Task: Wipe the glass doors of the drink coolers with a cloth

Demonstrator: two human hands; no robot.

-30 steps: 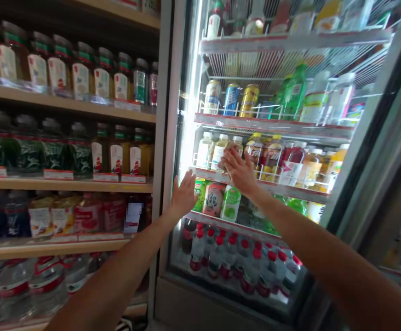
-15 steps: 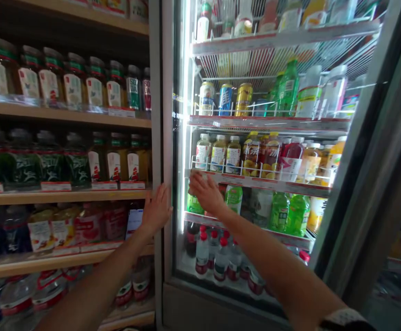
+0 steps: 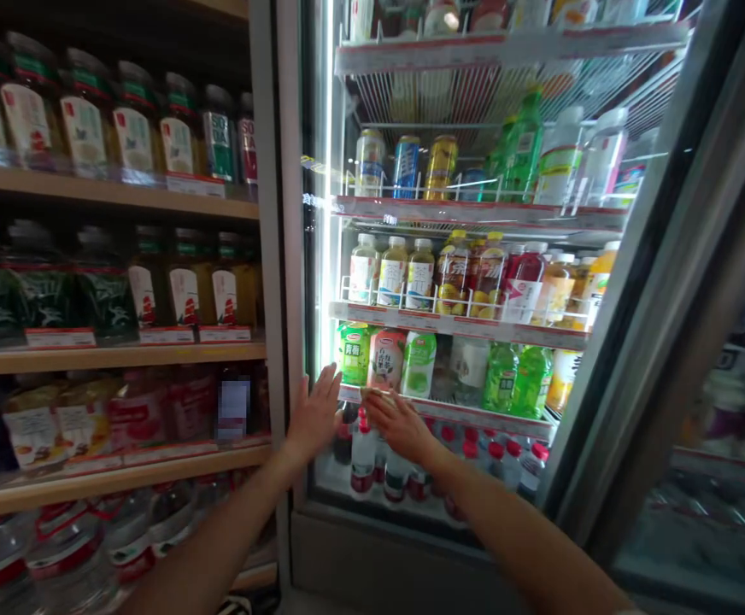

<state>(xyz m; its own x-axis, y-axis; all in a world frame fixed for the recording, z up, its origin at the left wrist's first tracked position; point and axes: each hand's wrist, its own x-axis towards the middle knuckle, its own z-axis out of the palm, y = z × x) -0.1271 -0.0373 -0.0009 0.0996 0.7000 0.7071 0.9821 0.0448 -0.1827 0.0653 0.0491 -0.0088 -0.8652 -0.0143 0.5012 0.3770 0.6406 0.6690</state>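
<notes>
My left hand (image 3: 314, 414) has its fingers stretched upward, in front of the left frame (image 3: 288, 282) of a lit drinks fridge; whether it touches the frame I cannot tell. Close by on the right is my right hand (image 3: 401, 424), palm down with its fingers extended, over the edge of a low shelf rail (image 3: 475, 413). Neither hand holds anything. Just above them stand a green-labelled bottle (image 3: 353, 352), a pink-labelled bottle (image 3: 385, 360) and a green-and-white bottle (image 3: 419, 366). Below are several red-capped bottles (image 3: 363, 457), partly hidden by my right hand and forearm.
Wooden shelves (image 3: 109, 203) with rows of bottled drinks fill the left side. Higher in the fridge are tea bottles (image 3: 391, 272) and a blue can (image 3: 406, 166). A thick dark door edge (image 3: 660, 342) slants along the right, with more bottles beyond.
My right hand has come down from the middle shelf rail to the lower one. My left hand has shifted right and slightly down, nearer to it. The view has turned a little.
</notes>
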